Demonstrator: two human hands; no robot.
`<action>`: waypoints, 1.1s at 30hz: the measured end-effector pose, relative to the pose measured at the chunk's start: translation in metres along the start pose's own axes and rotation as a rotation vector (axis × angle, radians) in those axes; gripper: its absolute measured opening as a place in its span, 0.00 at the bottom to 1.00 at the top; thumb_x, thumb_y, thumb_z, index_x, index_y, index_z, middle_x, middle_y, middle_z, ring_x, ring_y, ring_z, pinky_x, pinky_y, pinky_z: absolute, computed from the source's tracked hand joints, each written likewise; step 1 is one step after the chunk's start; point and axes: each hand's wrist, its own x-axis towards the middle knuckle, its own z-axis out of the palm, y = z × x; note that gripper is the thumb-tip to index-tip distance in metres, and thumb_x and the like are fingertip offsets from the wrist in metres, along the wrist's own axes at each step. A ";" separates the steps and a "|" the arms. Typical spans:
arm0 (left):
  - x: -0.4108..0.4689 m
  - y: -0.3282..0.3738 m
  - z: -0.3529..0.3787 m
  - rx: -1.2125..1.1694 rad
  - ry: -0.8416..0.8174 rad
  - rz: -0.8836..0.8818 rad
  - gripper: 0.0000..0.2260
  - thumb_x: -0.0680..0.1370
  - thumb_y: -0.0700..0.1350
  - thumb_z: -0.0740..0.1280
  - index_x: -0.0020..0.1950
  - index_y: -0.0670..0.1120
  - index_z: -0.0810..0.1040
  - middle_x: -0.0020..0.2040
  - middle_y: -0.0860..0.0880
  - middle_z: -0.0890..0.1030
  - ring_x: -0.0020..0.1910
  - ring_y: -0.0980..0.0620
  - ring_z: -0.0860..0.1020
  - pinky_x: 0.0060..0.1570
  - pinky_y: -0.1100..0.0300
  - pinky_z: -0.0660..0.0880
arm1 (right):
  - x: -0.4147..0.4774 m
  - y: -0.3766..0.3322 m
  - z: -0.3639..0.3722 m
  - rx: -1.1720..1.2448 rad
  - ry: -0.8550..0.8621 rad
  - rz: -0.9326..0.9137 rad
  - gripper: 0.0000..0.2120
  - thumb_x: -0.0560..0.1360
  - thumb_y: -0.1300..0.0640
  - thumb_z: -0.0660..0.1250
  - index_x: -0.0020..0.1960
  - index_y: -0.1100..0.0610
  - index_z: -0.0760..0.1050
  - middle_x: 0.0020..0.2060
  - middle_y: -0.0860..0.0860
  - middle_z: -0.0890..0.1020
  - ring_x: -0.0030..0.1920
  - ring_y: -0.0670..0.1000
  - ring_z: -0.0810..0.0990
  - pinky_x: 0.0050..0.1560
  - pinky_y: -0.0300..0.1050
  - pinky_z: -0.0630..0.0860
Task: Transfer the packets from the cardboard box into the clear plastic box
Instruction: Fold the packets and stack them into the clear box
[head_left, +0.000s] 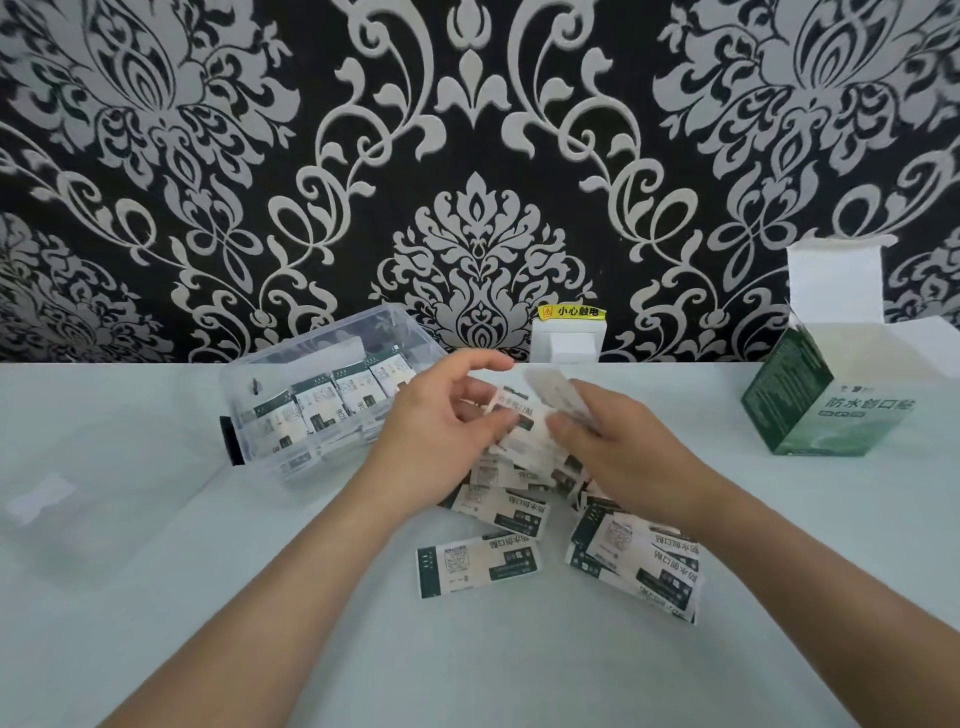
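Note:
Several white-and-green packets (480, 567) lie in a loose pile on the table in front of me. My left hand (441, 421) holds a small stack of packets (517, 426) over that pile, with its fingers curled around them. My right hand (608, 431) pinches a blurred packet (558, 397) beside that stack. The clear plastic box (317, 400) stands to the left of my hands and holds a row of several upright packets. The green-and-white cardboard box (821, 400) stands open at the right, well away from both hands.
The clear lid (104, 499) of the plastic box lies flat at the left. A white wall socket (566, 338) with a yellow warning label sits at the table's back edge. Patterned black-and-silver wallpaper rises behind the pale table (467, 675).

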 end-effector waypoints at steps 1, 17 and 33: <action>-0.001 0.002 0.000 -0.013 -0.027 -0.031 0.17 0.73 0.38 0.73 0.54 0.59 0.77 0.44 0.53 0.84 0.42 0.52 0.82 0.45 0.57 0.81 | 0.000 0.000 0.000 0.074 0.006 0.028 0.07 0.82 0.56 0.58 0.53 0.54 0.75 0.43 0.50 0.81 0.43 0.50 0.80 0.43 0.47 0.77; -0.008 0.010 0.014 -0.476 0.049 -0.128 0.12 0.75 0.39 0.70 0.56 0.51 0.81 0.50 0.40 0.82 0.44 0.49 0.82 0.48 0.52 0.80 | -0.004 0.000 0.014 -0.090 -0.101 -0.176 0.21 0.76 0.37 0.56 0.60 0.50 0.70 0.45 0.44 0.78 0.44 0.43 0.76 0.44 0.42 0.72; -0.023 0.001 0.021 0.526 -0.072 0.623 0.32 0.64 0.53 0.76 0.66 0.54 0.71 0.69 0.50 0.64 0.62 0.50 0.71 0.48 0.51 0.78 | -0.018 -0.030 0.007 0.787 -0.313 0.238 0.13 0.77 0.68 0.54 0.42 0.59 0.75 0.30 0.52 0.79 0.34 0.47 0.81 0.34 0.42 0.76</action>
